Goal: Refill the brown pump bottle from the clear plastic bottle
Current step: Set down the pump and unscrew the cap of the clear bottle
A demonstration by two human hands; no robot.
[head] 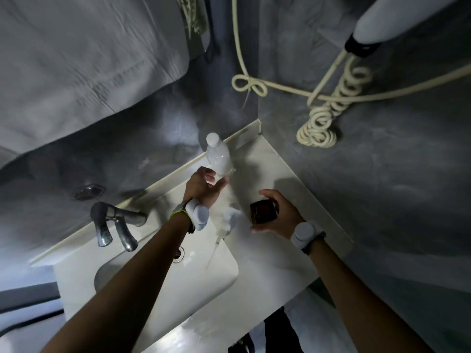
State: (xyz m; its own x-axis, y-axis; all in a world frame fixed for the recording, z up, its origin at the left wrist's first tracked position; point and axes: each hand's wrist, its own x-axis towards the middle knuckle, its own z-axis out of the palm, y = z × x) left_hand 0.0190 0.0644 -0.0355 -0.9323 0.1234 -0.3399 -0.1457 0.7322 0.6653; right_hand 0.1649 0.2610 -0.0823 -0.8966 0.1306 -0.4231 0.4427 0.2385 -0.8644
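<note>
My left hand [204, 186] grips the lower part of the clear plastic bottle [218, 155], which stands upright with a white cap on, near the back edge of the counter. My right hand [276, 212] holds the brown pump bottle [263, 211] from the right side on the counter; its top is open. The white pump head with its long tube [225, 230] lies on the counter between my hands, tube pointing into the basin.
A white sink basin [163, 281] with a drain sits below my left arm. A metal tap [112, 222] stands at its left. The counter [267, 159] fits into a grey wall corner. A coiled cream cord [328, 108] hangs on the right wall.
</note>
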